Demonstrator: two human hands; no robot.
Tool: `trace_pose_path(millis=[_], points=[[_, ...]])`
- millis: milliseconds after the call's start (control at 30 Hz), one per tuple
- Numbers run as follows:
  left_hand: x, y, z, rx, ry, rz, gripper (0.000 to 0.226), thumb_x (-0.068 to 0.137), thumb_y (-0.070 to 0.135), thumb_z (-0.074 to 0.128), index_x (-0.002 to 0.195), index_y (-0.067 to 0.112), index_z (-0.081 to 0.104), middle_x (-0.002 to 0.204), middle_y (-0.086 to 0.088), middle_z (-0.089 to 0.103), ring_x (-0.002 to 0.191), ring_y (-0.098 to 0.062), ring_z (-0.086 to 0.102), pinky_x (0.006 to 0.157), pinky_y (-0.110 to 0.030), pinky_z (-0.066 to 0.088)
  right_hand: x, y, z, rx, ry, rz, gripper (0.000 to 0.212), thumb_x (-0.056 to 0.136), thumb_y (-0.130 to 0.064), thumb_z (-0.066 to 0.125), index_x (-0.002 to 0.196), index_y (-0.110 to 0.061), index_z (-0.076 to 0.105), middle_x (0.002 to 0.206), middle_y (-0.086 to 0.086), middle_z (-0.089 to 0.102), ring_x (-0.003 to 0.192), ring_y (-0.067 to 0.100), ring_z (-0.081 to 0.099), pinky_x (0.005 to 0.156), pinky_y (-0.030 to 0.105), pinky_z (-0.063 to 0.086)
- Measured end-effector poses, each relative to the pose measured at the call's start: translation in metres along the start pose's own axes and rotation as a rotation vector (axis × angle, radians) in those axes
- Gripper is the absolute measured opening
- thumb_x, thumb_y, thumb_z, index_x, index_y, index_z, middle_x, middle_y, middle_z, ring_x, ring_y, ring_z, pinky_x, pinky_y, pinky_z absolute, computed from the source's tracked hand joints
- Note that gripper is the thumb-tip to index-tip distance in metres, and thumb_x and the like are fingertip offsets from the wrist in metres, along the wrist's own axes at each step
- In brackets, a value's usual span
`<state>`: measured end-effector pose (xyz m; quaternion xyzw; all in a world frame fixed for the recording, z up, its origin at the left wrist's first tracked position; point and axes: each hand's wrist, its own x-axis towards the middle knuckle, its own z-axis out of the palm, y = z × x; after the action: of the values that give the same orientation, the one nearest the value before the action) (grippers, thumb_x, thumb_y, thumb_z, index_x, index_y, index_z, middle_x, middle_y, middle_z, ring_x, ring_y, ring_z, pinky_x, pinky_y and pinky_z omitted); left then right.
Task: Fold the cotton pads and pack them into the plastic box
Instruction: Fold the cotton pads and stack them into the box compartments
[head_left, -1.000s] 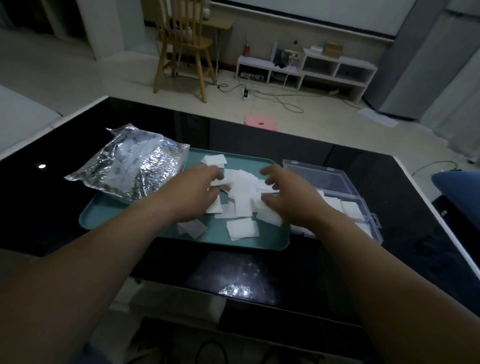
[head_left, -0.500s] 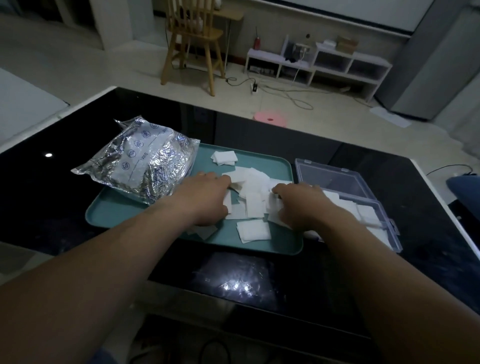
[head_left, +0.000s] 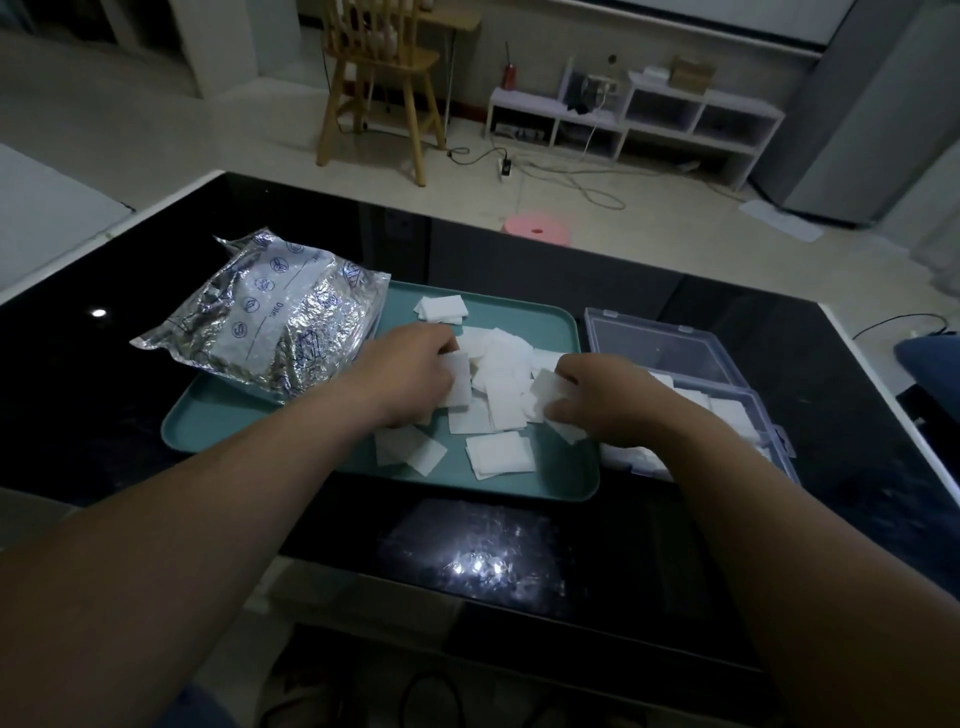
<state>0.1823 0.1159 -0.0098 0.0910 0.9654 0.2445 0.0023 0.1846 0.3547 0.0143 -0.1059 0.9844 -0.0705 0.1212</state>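
Foil bag (head_left: 270, 322), crinkled and printed, lies at the left, partly on the black glossy table (head_left: 78, 389) and partly over the left end of the teal tray (head_left: 208, 431). Just right of the bag, the left hand (head_left: 410, 374) is knuckles up over the tray, its fingers curled down onto a white cotton pad (head_left: 460, 379) that stands tilted against the fingertips. Below that hand, two overlapping pads (head_left: 410, 449) lie flat near the tray's front edge. A loose pile of cotton pads (head_left: 501, 384) fills the middle of the tray between the hands, with a small stack (head_left: 440, 309) near the far rim and a single square pad (head_left: 498, 454) near the front. The right hand (head_left: 597, 400) sits at the tray's right end, fingers bent and pinching a second cotton pad (head_left: 550, 387) at the edge of the pile. Touching the tray on its right stands the clear plastic box (head_left: 776, 415), its lid (head_left: 660, 343) folded back flat on the table; white pads lie inside the box, partly hidden by the right wrist.
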Motion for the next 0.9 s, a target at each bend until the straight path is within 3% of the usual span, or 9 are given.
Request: trace_pose_path(millis=[100, 167, 233, 333, 433, 567, 667, 767, 900], points=[[0.000, 0.004, -0.004, -0.074, 0.068, -0.002, 0.004, 0.096, 0.021, 0.057, 0.095, 0.021, 0.061, 0.102, -0.001, 0.064, 0.096, -0.026, 0.060, 0.079, -0.038, 0.048, -0.003, 0.000, -0.004, 0.305, 0.059, 0.061, 0.017, 0.099, -0.035, 0.068, 0.093, -0.024, 0.056, 0.091, 0.000, 0.062, 0.080, 0.019, 0.062, 0.061, 0.029, 0.045], [0.000, 0.010, -0.006, -0.179, 0.106, -0.018, 0.005, 0.096, 0.022, 0.056, 0.095, 0.021, 0.060, 0.101, 0.000, 0.065, 0.094, -0.025, 0.060, 0.081, -0.040, 0.050, -0.004, -0.002, -0.005, 0.675, 0.057, 0.133, 0.017, 0.101, -0.029, 0.068, 0.107, -0.015, 0.062, 0.100, 0.009, 0.071, 0.080, 0.025, 0.074, 0.062, 0.034, 0.055], [-0.002, 0.017, -0.009, -0.337, 0.135, -0.050, 0.008, 0.095, 0.018, 0.054, 0.096, 0.018, 0.062, 0.099, -0.001, 0.067, 0.092, -0.025, 0.063, 0.082, -0.043, 0.053, -0.007, -0.004, -0.008, 1.016, 0.012, 0.190, 0.021, 0.104, -0.024, 0.064, 0.118, -0.008, 0.062, 0.109, 0.017, 0.075, 0.076, 0.020, 0.077, 0.062, 0.032, 0.054], [-0.006, 0.031, -0.011, -0.768, 0.057, -0.165, 0.014, 0.098, 0.008, 0.048, 0.102, 0.009, 0.061, 0.100, -0.012, 0.070, 0.091, -0.032, 0.070, 0.080, -0.047, 0.061, -0.010, -0.011, -0.009, 1.328, -0.043, 0.262, 0.023, 0.105, -0.021, 0.061, 0.122, -0.007, 0.063, 0.105, 0.014, 0.079, 0.073, 0.016, 0.074, 0.067, 0.029, 0.050], [-0.014, 0.047, -0.002, -1.199, -0.115, -0.311, 0.026, 0.096, -0.003, 0.041, 0.102, 0.011, 0.062, 0.096, -0.016, 0.068, 0.083, -0.029, 0.068, 0.068, -0.042, 0.065, -0.012, -0.025, -0.004, 1.495, -0.059, 0.288, 0.022, 0.105, -0.020, 0.060, 0.120, -0.005, 0.066, 0.095, 0.009, 0.079, 0.070, 0.015, 0.069, 0.063, 0.027, 0.048], [-0.015, 0.051, 0.005, -1.490, -0.148, -0.417, 0.030, 0.093, 0.000, 0.041, 0.102, 0.017, 0.064, 0.093, -0.013, 0.068, 0.078, -0.024, 0.068, 0.064, -0.033, 0.060, -0.009, -0.047, 0.009, 1.493, 0.004, 0.276, 0.023, 0.106, -0.026, 0.058, 0.115, -0.009, 0.070, 0.101, 0.011, 0.074, 0.073, 0.018, 0.064, 0.058, 0.027, 0.045], [-0.016, 0.054, 0.005, -1.713, -0.258, -0.417, 0.020, 0.099, 0.018, 0.046, 0.101, 0.012, 0.064, 0.089, -0.010, 0.068, 0.070, -0.018, 0.068, 0.059, -0.029, 0.057, -0.012, -0.062, 0.015, 1.231, 0.147, 0.278, 0.028, 0.106, -0.036, 0.055, 0.109, -0.017, 0.075, 0.100, 0.006, 0.076, 0.079, 0.019, 0.065, 0.062, 0.030, 0.046], [-0.016, 0.058, 0.014, -1.676, -0.262, -0.364, 0.023, 0.100, 0.024, 0.058, 0.112, 0.006, 0.065, 0.098, -0.013, 0.067, 0.077, -0.019, 0.067, 0.067, -0.031, 0.058, -0.016, -0.076, 0.017, 1.117, 0.212, 0.308, 0.033, 0.109, -0.036, 0.048, 0.106, -0.015, 0.073, 0.091, 0.002, 0.073, 0.076, 0.014, 0.064, 0.058, 0.026, 0.043], [-0.017, 0.056, 0.020, -1.672, -0.271, -0.296, 0.046, 0.096, 0.028, 0.071, 0.135, 0.009, 0.054, 0.114, -0.016, 0.064, 0.098, -0.027, 0.065, 0.079, -0.039, 0.057, -0.016, -0.082, 0.022, 1.019, 0.291, 0.299, 0.040, 0.112, -0.035, 0.040, 0.098, -0.013, 0.070, 0.085, -0.002, 0.069, 0.078, 0.012, 0.065, 0.059, 0.027, 0.045]])
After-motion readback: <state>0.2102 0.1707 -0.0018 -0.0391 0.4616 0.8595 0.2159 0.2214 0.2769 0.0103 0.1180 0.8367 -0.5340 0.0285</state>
